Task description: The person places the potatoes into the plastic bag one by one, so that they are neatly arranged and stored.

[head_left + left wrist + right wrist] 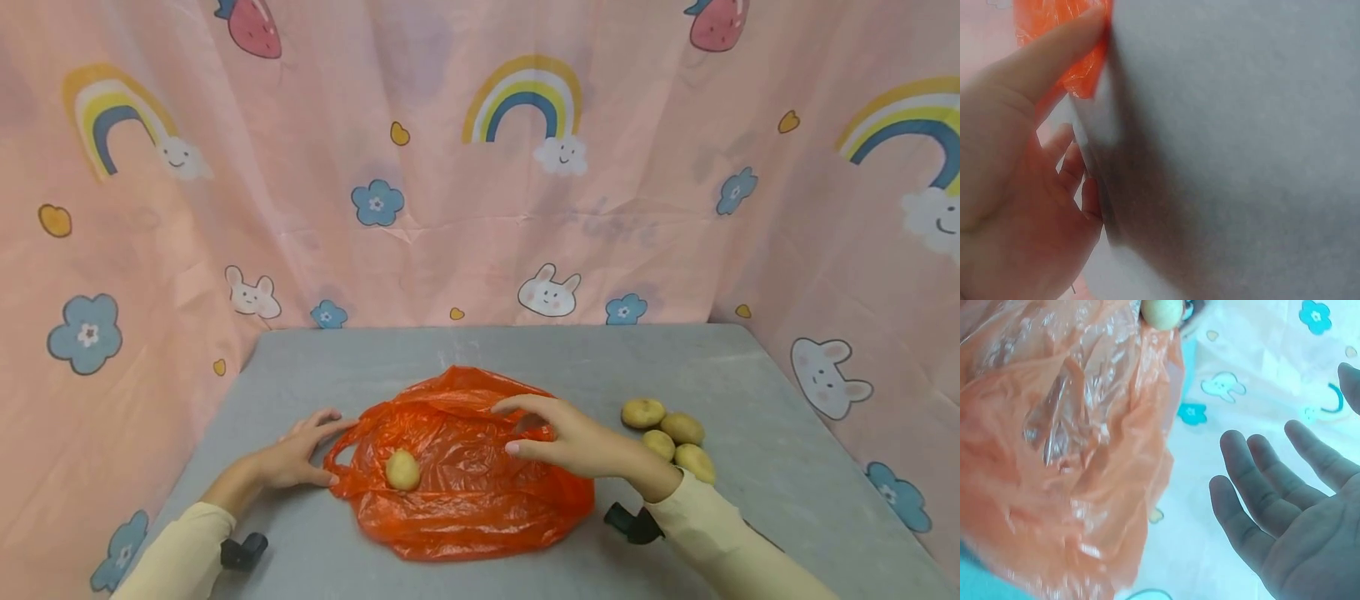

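A crumpled red plastic bag (465, 508) lies flat on the grey table, its handle loop toward the left. One potato (402, 471) sits on the bag near that loop; the right wrist view also catches this potato (1162, 312). My left hand (300, 452) is at the bag's left edge, fingers and thumb spread apart; in the left wrist view its thumb (1054, 53) overlaps the red plastic. Over the right part of the bag hovers my right hand (562, 433), fingers parted and nothing between them.
Several potatoes (682, 428) lie grouped on the grey table (780, 500) to the right, beyond my right forearm. A dark wrist device (244, 551) is by the left sleeve, another (633, 523) by the right. A pink printed curtain (465, 242) encloses the table's back and sides.
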The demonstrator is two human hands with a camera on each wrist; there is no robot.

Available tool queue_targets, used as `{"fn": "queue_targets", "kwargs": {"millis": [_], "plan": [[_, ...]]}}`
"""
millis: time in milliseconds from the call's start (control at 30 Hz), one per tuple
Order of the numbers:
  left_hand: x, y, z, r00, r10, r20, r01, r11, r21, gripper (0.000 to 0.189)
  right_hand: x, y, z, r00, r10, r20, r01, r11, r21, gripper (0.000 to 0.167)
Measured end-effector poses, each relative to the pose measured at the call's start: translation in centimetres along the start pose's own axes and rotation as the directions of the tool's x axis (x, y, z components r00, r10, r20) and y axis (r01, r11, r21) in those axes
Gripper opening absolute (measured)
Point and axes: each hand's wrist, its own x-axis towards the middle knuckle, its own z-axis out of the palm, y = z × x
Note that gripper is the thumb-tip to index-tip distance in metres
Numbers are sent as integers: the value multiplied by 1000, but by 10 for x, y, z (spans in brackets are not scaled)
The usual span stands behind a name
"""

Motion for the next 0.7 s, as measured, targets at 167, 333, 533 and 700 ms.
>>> {"fn": "queue_targets", "kwargs": {"millis": [167,333,533,700], "plan": [[-1,2,-1,1000,-3,6,3,1000,-2,84,-12,1,-14,998,38,-45,-37,999,33,47],[0,-2,-2,1000,-9,8,9,1000,-5,86,-23,9,-30,991,54,-125,-51,998,29,43],[2,-12,3,999,-48,17,47,999,19,86,-41,28,-49,978,49,-204,-64,996,-65,40],[2,-6,0,1000,-13,14,13,1000,5,87,-59,45,-67,966,103,-237,-127,988,-89,39]]}}
